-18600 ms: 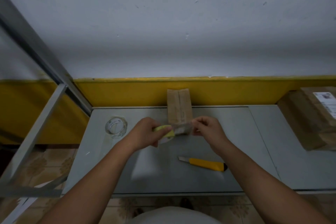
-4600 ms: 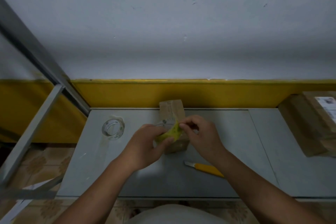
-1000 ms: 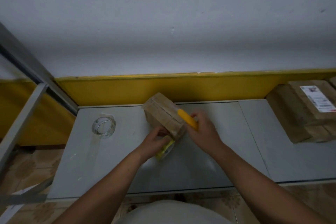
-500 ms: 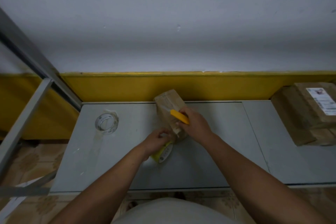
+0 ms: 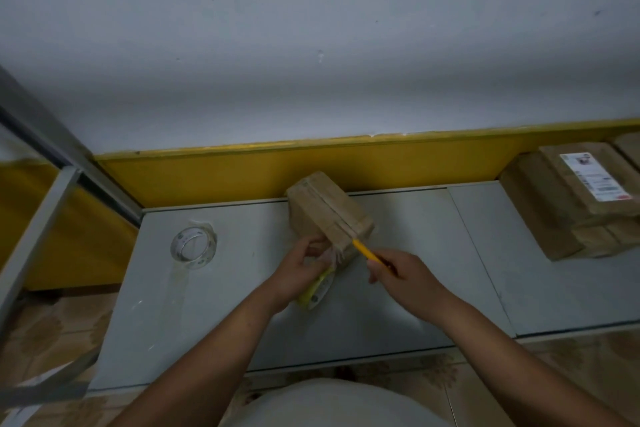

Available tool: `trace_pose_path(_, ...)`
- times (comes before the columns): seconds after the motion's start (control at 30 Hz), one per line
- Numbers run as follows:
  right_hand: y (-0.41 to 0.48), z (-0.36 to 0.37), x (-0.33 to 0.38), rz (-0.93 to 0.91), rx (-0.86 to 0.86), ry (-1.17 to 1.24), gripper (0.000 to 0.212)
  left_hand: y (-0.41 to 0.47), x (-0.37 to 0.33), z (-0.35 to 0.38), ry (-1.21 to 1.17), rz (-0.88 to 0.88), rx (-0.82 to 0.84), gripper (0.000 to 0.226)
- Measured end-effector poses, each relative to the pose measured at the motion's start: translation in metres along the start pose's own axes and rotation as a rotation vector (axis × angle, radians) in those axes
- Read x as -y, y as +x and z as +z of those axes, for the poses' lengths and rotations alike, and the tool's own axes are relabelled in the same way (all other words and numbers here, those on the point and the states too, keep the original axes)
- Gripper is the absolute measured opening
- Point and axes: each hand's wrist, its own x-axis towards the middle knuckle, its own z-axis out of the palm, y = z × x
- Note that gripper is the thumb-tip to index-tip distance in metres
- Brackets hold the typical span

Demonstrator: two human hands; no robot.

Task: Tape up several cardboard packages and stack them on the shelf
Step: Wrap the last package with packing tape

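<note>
A small brown cardboard package (image 5: 325,208) stands tilted on the grey table (image 5: 242,322) near the yellow wall band. My left hand (image 5: 298,274) grips a yellow-cored tape roll (image 5: 317,289) just below the package's near end, with a strip of clear tape stretched from roll to box. My right hand (image 5: 401,274) grips a yellow utility knife (image 5: 365,251), whose tip meets the tape at the package's near bottom edge.
A second roll of clear tape (image 5: 193,248) lies on the table's left part. Stacked cardboard packages (image 5: 581,204), one with a white label, sit at the right. A grey metal shelf frame (image 5: 41,204) rises at the left.
My right hand drew the knife down from the package's top to its near bottom edge. The package turned a little and the left hand stayed on the tape roll.
</note>
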Motion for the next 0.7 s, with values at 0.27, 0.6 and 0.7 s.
trace_pose_path(0.27,-0.010,0.023,0.000,0.149,0.142,-0.107,0.043,-0.001,0.004,0.003,0.074,0.005,-0.010,0.051)
trace_pose_path(0.6,-0.007,0.031,0.020,0.269,0.216,0.005,0.049,0.003,0.008,0.004,0.182,0.018,0.019,0.063)
trace_pose_path(0.7,-0.009,0.034,0.023,0.330,0.236,0.059,0.051,0.005,0.010,-0.001,0.208,0.013,0.020,0.068)
